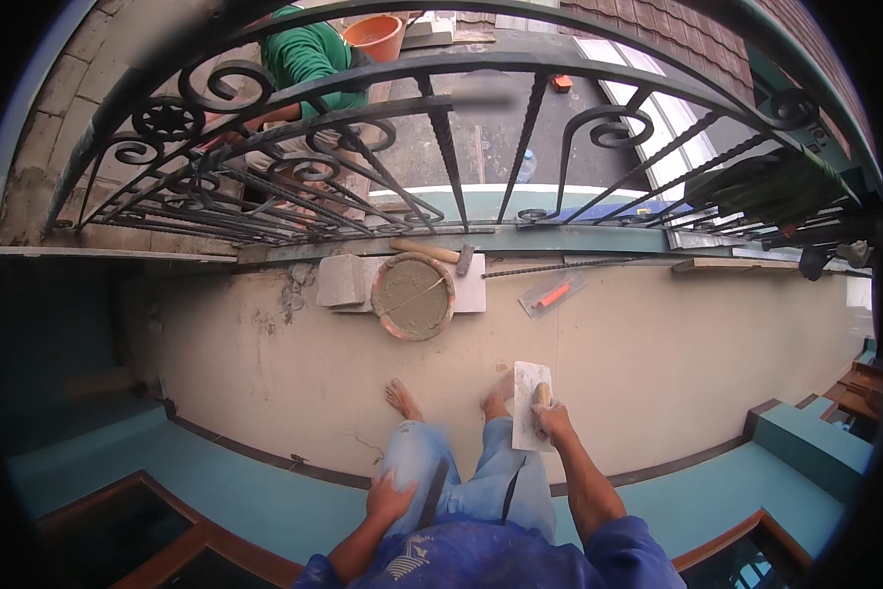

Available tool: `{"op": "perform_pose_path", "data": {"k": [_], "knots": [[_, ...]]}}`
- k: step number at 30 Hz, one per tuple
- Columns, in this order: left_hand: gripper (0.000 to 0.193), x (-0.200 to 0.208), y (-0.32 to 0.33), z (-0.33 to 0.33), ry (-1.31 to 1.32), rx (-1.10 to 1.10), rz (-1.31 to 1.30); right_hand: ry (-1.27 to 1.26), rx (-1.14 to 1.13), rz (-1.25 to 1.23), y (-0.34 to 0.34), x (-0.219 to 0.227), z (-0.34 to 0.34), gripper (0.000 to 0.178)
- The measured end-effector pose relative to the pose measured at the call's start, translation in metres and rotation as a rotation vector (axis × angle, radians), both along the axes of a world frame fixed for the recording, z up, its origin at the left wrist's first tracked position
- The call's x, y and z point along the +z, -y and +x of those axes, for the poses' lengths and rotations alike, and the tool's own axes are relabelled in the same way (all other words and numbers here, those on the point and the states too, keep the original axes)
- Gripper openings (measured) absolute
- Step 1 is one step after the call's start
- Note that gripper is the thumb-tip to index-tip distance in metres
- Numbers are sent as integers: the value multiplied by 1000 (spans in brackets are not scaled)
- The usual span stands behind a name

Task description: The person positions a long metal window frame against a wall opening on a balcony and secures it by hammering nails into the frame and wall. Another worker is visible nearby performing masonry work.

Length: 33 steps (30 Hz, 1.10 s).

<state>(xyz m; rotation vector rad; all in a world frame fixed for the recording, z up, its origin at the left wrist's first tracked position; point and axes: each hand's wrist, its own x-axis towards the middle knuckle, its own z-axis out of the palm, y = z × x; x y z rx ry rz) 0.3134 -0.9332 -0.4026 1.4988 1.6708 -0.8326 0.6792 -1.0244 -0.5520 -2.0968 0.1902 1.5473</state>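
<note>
My right hand (553, 423) is closed around the wooden handle of a plastering trowel (532, 378). Its flat, pale, rectangular blade hangs beside my right knee. My left hand (390, 499) lies flat on my left thigh, holding nothing, its fingers stretched out over the pale blue denim. Ahead of my bare feet, a round bucket (445, 312) filled with grey wet mortar (409, 293) stands against light blocks (341, 282). Behind it lies a hammer (431, 249) with a wooden handle. To the right, a second trowel (551, 294) with an orange handle rests on the floor.
A black wrought-iron railing (441, 128) curves across the far side. Beyond it, a person in a green sleeve (309, 59) crouches near an orange bucket (374, 37). A thin twisted rod (569, 265) lies along the far floor edge. Teal walls (255, 456) with wood-framed windows stand nearest me.
</note>
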Motion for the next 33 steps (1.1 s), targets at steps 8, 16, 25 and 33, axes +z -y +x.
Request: {"op": "perform_pose_path", "data": {"k": [8, 16, 25, 33], "knots": [[74, -17, -39, -105, 188, 196, 20, 123, 446, 269, -133, 152, -108, 59], [66, -45, -62, -240, 392, 582, 149, 163, 707, 653, -297, 396, -196, 60], [42, -85, -4, -334, 443, 1386, 248, 279, 639, 1367, -452, 601, -213, 66], [29, -104, 36, -322, 662, 1655, 438, 287, 572, 1275, -666, 603, -164, 38]]}}
